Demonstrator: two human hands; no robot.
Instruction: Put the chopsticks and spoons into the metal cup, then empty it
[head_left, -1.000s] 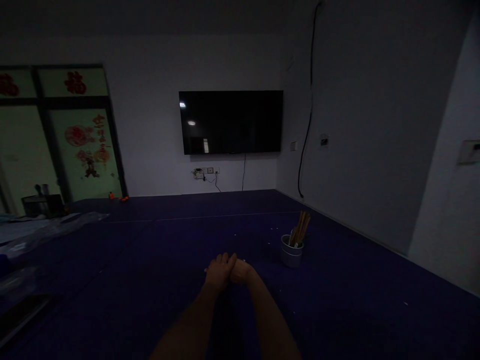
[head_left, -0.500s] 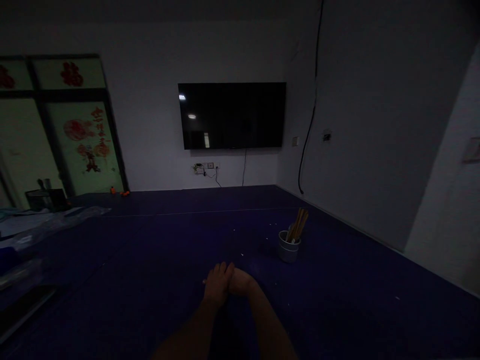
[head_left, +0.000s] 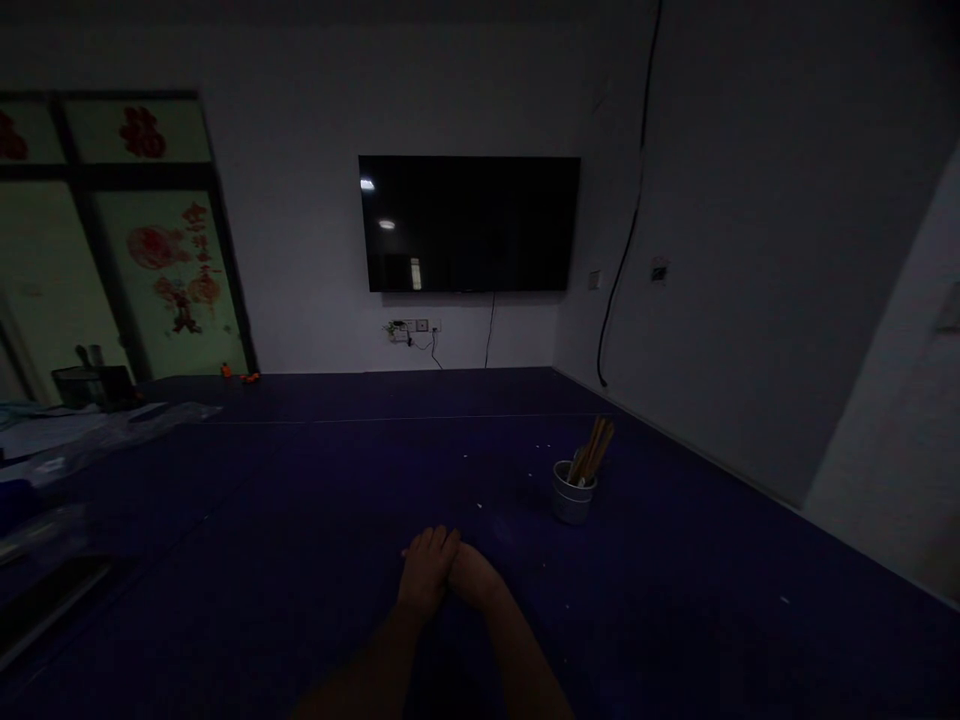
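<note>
Dark blue-violet tabletop (head_left: 315, 520) is spreading beneath two joined bare hands. The bare left hand (head_left: 428, 570) is lying against and partly over the bare right hand (head_left: 474, 577), its visible fingers bending and bunching together; how tightly they are closing cannot be told. The right hand's fingers are mostly hiding behind it, so their opening, and whether either hand is holding anything, cannot be told. Beyond the hands and to their right, a small, round grey cup (head_left: 574, 507) is standing upright, apart from them, and is holding slender brown, wooden-looking sticks (head_left: 595, 449). By judgement, these tall sticks, leaning rightward well above the rim, are making the cup top-heavy; a careless sweep of the right forearm (head_left: 514, 635) could be enough to tip it and scatter them. Small white flecks (head_left: 479, 505) are dotting the surface and could be sticking to skin. Dim light is softening edges, and the cup's wall is concealing the sticks' lower ends. A dark, flat object (head_left: 56, 600) is running off the left edge, its identity remaining unclear.
</note>
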